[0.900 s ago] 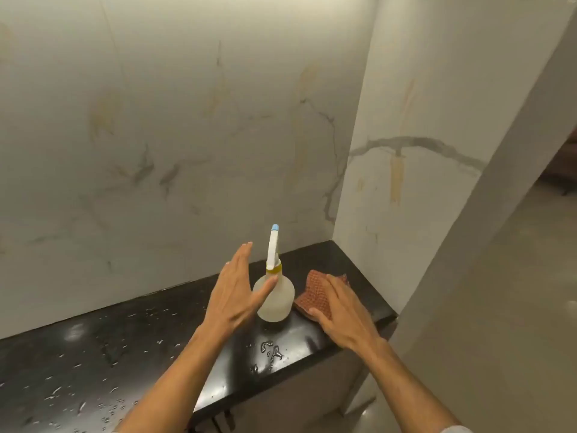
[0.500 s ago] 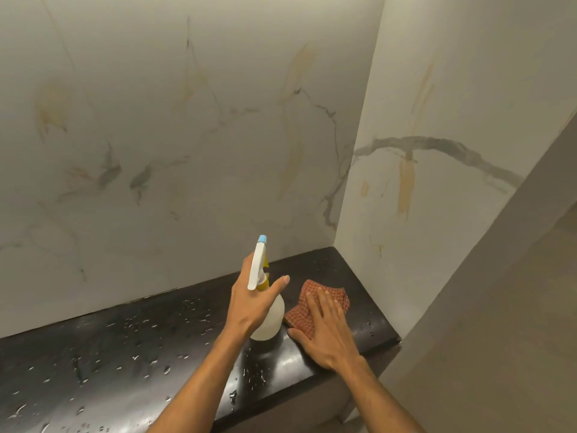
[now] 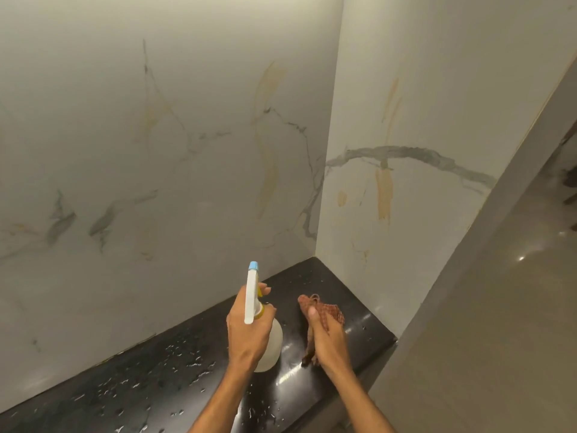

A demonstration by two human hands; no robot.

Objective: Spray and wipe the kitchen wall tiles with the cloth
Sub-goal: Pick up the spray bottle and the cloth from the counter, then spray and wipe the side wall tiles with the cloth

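My left hand (image 3: pixel 248 331) grips the neck of a translucent spray bottle (image 3: pixel 271 346) with a white trigger head and blue nozzle (image 3: pixel 253 265), raised off the counter and aimed at the back wall tiles (image 3: pixel 162 157). My right hand (image 3: pixel 327 337) holds a reddish-brown checked cloth (image 3: pixel 324 309), bunched and lifted, with part of it hanging down to the counter. The tiles are white marble-look with grey veins and yellowish streaks. A side wall tile (image 3: pixel 406 145) meets the back wall in a corner.
A glossy black counter (image 3: pixel 150 382) runs below the wall, dotted with water drops. Its right end (image 3: pixel 379 332) stops at a grey wall edge (image 3: pixel 487 245). A shiny floor (image 3: pixel 515 323) lies beyond on the right.
My left hand has closed on the spray bottle and lifted it off the counter. My right hand went from lying flat on the cloth to gathering and raising it.
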